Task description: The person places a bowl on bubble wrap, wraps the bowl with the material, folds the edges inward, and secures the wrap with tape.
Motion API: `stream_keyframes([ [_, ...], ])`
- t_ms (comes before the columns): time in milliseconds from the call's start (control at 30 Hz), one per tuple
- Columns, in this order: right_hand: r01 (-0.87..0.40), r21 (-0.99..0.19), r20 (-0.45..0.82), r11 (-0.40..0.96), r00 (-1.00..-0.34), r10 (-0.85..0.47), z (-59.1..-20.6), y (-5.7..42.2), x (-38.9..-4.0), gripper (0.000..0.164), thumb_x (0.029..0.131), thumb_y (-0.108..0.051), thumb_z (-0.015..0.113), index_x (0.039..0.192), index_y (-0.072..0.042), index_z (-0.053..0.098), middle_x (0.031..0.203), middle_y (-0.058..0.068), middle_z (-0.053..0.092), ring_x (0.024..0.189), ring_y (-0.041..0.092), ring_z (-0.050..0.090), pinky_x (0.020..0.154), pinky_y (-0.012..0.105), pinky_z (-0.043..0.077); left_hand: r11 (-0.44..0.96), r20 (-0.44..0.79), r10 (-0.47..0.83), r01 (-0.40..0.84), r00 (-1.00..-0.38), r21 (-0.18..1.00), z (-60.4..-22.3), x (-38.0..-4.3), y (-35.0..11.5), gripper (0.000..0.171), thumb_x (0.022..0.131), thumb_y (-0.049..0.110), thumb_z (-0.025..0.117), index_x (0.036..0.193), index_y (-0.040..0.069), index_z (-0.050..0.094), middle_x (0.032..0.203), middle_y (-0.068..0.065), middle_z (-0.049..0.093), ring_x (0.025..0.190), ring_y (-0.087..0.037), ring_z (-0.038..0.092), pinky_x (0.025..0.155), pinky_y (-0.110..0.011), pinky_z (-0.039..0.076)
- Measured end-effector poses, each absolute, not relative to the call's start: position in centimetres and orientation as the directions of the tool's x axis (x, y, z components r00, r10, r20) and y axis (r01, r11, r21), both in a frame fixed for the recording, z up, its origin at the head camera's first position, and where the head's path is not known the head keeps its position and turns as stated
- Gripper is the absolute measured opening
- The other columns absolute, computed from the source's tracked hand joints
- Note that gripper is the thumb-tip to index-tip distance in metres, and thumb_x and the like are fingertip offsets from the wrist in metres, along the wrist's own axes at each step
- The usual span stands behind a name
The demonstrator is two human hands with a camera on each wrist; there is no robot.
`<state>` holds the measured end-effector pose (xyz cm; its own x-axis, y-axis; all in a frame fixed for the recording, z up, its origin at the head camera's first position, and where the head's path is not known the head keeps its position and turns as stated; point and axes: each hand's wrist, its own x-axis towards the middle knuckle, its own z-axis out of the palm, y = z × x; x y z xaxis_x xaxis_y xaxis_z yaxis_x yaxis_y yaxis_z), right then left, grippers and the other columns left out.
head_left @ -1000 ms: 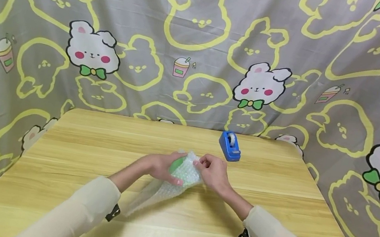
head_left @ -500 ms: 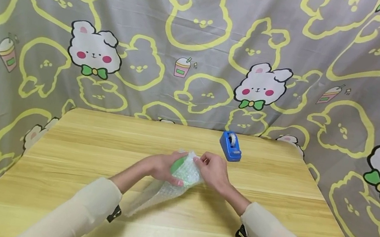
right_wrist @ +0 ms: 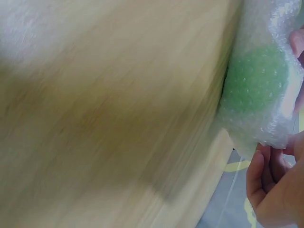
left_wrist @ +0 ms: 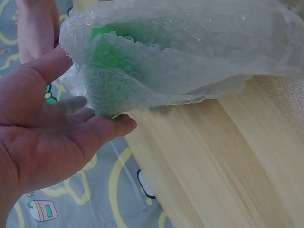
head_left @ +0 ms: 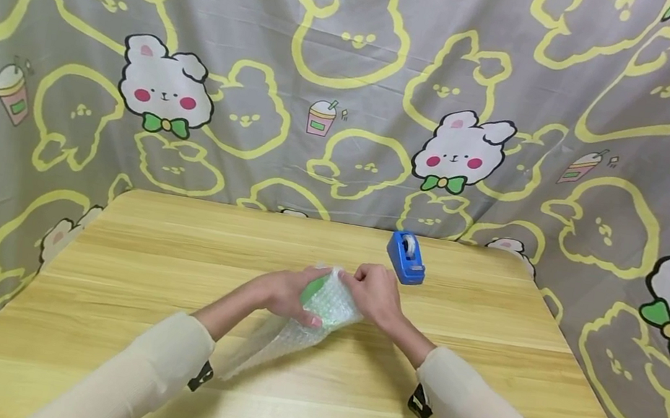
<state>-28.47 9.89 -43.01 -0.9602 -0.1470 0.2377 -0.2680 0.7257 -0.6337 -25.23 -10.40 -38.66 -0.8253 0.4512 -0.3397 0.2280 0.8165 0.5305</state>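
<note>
A green object (head_left: 313, 289), its kind not clear, lies inside a sheet of bubble wrap (head_left: 329, 303) over the middle of the table. My left hand (head_left: 290, 295) holds the bundle from the left, thumb on the near side. The left wrist view shows a green edge (left_wrist: 107, 31) peeking from the wrap's folds. At the far right corner of the wrap, my right hand (head_left: 377, 293) pinches its edge between thumb and fingers. In the right wrist view the green shows as a rounded patch through the bubbles. A loose tail of bubble wrap (left_wrist: 228, 42) trails toward the left forearm.
A blue tape dispenser (head_left: 407, 258) with a roll of clear tape stands beyond the right hand, near the back of the wooden table (head_left: 466, 376). A grey patterned curtain (head_left: 353, 95) closes off the back and both sides.
My right hand has shifted slightly up and forward at the wrap's corner, and its forearm has swung a little left. The left hand and bundle stay nearly still.
</note>
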Motion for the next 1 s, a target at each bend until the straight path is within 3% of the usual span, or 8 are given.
stream_keyframes([
  [200, -0.240, -0.662, 0.217, 0.710, -0.968, -0.125, -43.1, 9.8, -28.7, 0.041, 0.092, -0.033, 0.075, 0.060, -0.011, 0.062, 0.053, -0.001, 0.056, 0.050, 0.010, 0.048, 0.046, 0.022, 0.035, 0.817, -0.325, 0.445, 0.230, -0.834, 0.528, -38.5, -25.0, -10.4, 0.100, 0.087, 0.038, 0.080, 0.164, 0.021, 0.018, 0.164, -0.018, 0.031, 0.144, -0.039, 0.042, 0.117, -0.054, 0.036],
  [400, -0.156, -0.716, 0.160, 0.681, -0.985, -0.057, -43.4, 9.9, -29.1, 0.033, 0.087, -0.035, 0.080, 0.078, -0.008, 0.064, 0.072, 0.005, 0.064, 0.063, 0.016, 0.056, 0.051, 0.023, 0.042, 0.818, -0.307, 0.428, 0.220, -0.850, 0.531, -38.5, -24.6, -10.2, 0.101, 0.086, 0.035, 0.081, 0.164, 0.020, 0.018, 0.167, -0.019, 0.024, 0.146, -0.044, 0.036, 0.119, -0.057, 0.031],
  [533, -0.146, -0.741, 0.131, 0.655, -0.989, -0.071, -43.4, 10.2, -29.2, 0.029, 0.088, -0.034, 0.079, 0.081, -0.006, 0.071, 0.080, 0.007, 0.071, 0.066, 0.016, 0.058, 0.052, 0.023, 0.044, 0.825, -0.288, 0.424, 0.234, -0.859, 0.515, -38.7, -24.5, -10.1, 0.099, 0.086, 0.034, 0.081, 0.163, 0.026, 0.019, 0.168, -0.016, 0.024, 0.141, -0.045, 0.044, 0.115, -0.057, 0.037],
  [700, -0.103, -0.768, 0.059, 0.632, -0.994, -0.090, -43.3, 10.4, -29.5, 0.030, 0.089, -0.034, 0.076, 0.077, -0.006, 0.076, 0.074, 0.004, 0.071, 0.064, 0.015, 0.057, 0.052, 0.023, 0.042, 0.828, -0.267, 0.452, 0.288, -0.851, 0.481, -38.8, -24.4, -10.0, 0.090, 0.089, 0.033, 0.078, 0.160, 0.035, 0.022, 0.167, -0.019, 0.023, 0.131, -0.046, 0.053, 0.107, -0.057, 0.045],
  [867, 0.007, -0.821, -0.051, 0.570, -0.997, -0.061, -43.3, 10.4, -29.7, 0.030, 0.088, -0.036, 0.074, 0.078, -0.008, 0.076, 0.067, 0.001, 0.064, 0.053, 0.012, 0.050, 0.046, 0.023, 0.040, 0.832, -0.270, 0.458, 0.302, -0.847, 0.465, -38.8, -24.5, -10.0, 0.090, 0.089, 0.034, 0.078, 0.161, 0.036, 0.024, 0.165, -0.029, 0.021, 0.134, -0.048, 0.049, 0.108, -0.058, 0.044],
  [1000, 0.037, -0.835, -0.085, 0.549, -0.994, -0.062, -43.3, 10.4, -29.7, 0.029, 0.090, -0.036, 0.072, 0.083, -0.008, 0.077, 0.072, 0.003, 0.066, 0.056, 0.013, 0.052, 0.048, 0.024, 0.042, 0.841, -0.285, 0.456, 0.303, -0.843, 0.449, -38.7, -24.5, -9.8, 0.092, 0.089, 0.034, 0.079, 0.162, 0.037, 0.022, 0.165, -0.029, 0.020, 0.137, -0.047, 0.047, 0.111, -0.058, 0.041],
])
